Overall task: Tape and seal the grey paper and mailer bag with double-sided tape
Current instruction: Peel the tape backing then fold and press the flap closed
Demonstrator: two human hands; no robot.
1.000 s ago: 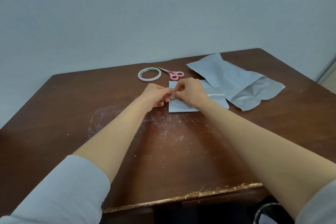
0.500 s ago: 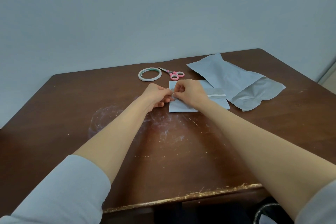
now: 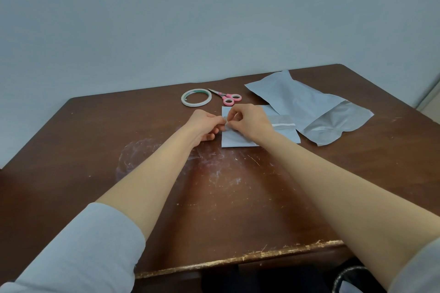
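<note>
Grey paper (image 3: 238, 141) under right hand (image 3: 252, 123), left hand (image 3: 205, 126) pinching tape strip (image 3: 283, 124)

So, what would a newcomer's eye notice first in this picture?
Most likely the two hands meeting at the centre: the left hand and right hand pinch at the left edge of the grey paper, which carries a white tape strip. Next comes the crumpled mailer bag to the right, then the tape roll and pink scissors behind the hands.

Plain room, maybe a home or small office, scuffed brown wooden bench (image 3: 166, 197) with chipped edge, bare pale wall (image 3: 190, 19), tape roll (image 3: 196, 97), pink scissors (image 3: 228, 98)
</note>
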